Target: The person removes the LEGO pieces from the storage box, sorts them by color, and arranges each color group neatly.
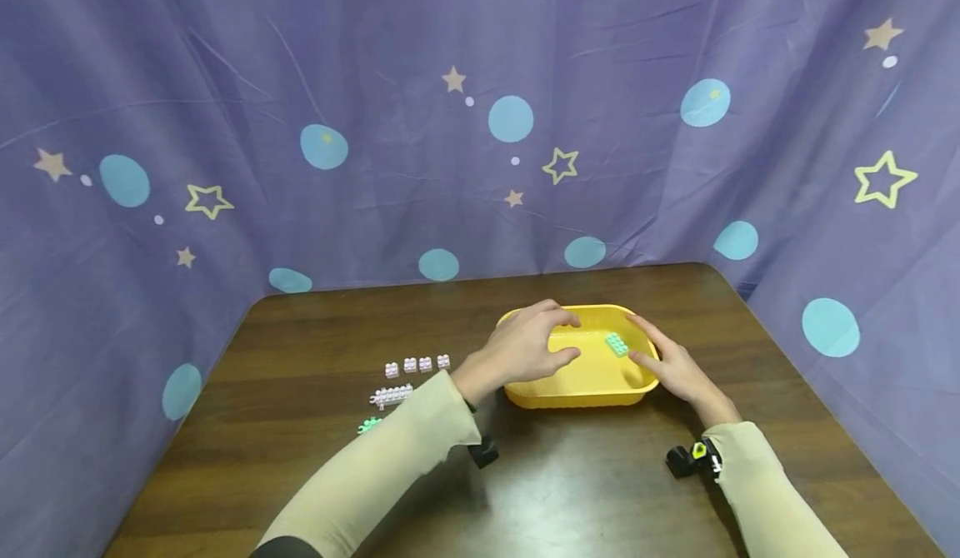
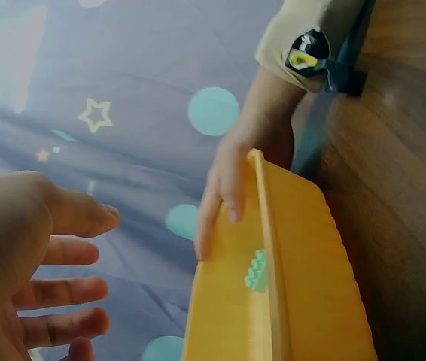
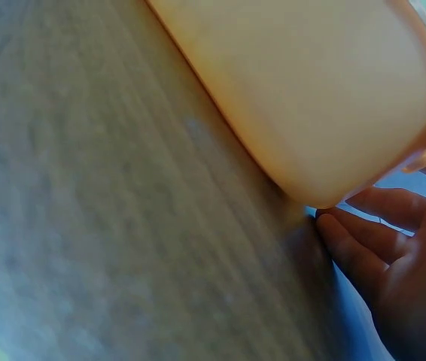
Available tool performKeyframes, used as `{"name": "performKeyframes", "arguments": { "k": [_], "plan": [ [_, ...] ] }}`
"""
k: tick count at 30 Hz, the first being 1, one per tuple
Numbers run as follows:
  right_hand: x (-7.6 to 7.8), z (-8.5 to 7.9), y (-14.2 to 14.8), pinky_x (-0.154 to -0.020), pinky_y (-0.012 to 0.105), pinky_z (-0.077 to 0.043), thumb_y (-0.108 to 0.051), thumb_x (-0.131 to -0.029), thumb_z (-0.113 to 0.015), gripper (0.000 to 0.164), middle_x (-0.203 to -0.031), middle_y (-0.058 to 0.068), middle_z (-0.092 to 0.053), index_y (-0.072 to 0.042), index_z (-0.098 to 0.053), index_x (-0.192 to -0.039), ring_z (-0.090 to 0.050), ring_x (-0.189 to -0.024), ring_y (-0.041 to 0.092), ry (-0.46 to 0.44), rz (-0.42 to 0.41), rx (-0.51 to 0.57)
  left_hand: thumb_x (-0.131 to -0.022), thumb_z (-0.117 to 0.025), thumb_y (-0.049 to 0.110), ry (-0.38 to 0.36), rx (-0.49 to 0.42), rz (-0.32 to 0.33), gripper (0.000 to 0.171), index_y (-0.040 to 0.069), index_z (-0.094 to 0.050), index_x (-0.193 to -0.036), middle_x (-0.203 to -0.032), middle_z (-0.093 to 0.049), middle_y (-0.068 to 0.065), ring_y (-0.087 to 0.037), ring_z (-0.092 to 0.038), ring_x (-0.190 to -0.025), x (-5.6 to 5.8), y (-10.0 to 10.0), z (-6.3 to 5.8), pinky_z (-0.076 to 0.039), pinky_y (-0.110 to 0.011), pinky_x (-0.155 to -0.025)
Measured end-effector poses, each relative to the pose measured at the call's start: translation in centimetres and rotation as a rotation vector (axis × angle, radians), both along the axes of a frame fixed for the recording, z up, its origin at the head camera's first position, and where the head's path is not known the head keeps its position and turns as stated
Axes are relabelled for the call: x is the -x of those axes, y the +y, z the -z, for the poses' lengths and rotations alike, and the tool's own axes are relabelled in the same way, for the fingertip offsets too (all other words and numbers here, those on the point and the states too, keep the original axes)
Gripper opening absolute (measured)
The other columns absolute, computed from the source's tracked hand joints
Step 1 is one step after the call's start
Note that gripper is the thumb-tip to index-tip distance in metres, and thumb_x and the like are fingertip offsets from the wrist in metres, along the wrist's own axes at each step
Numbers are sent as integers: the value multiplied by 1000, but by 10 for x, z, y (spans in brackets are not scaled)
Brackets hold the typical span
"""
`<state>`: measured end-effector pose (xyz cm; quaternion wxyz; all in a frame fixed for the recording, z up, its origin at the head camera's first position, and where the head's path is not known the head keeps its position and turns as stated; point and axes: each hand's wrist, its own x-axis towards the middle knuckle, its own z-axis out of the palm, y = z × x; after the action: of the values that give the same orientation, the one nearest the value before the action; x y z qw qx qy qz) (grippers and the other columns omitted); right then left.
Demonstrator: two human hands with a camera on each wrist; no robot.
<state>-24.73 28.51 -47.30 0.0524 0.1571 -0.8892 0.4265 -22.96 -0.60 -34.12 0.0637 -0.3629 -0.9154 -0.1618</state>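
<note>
A yellow tray (image 1: pixel 577 398) stands on the table, with one green toy brick (image 1: pixel 617 345) lying inside it; the left wrist view also shows this green brick (image 2: pixel 256 272). At the tray's right end my right hand (image 1: pixel 678 371) grips the rim, thumb over the inside. Some of its fingers (image 3: pixel 360 244) rest along the outer wall in the right wrist view. My left hand (image 1: pixel 525 346) hovers over the tray's left part. Its fingers and thumb are spread apart and loosely bent, with nothing between them, and the left wrist view shows it apart from the tray.
Left of the tray, several small pale pink bricks (image 1: pixel 410 365) stand in a row on the brown table (image 1: pixel 315 375). Nearer me lie a long pale studded piece (image 1: pixel 392 396) and a green piece (image 1: pixel 369 425), partly behind my left sleeve. A purple curtain (image 1: pixel 390 191) hangs behind.
</note>
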Motion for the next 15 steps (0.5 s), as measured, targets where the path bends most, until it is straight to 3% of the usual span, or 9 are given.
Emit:
{"name": "performKeyframes", "arguments": {
  "k": [3,10,15],
  "plan": [
    [0,1,0,-105,63,-30,-26,-97,-59,63,-153,21,-34,-19,-32,-153,-37,-135,45,-7,2,0,-86,-69,42,-41,-3,-26,42,23,-65,-122,-119,-62,5,-12,-60,-107,12,18,7,-50,-31,-88],
    [1,1,1,-105,63,-30,-25,-97,-59,62,-153,21,-35,-18,-32,-153,-37,-135,44,-7,5,14,-82,-71,49,-101,20,-145,50,25,-62,-125,-121,-61,8,-13,-62,-103,35,53,32,-52,-32,-73],
    [1,0,1,-104,62,-31,-27,-97,-59,63,-153,21,-35,-19,-31,-153,-37,-134,43,-11,-8,14,-80,-72,51,-155,74,-190,55,27,-61,-128,-125,-61,9,-13,-61,-107,45,70,52,-52,-34,-79]
  ]
}}
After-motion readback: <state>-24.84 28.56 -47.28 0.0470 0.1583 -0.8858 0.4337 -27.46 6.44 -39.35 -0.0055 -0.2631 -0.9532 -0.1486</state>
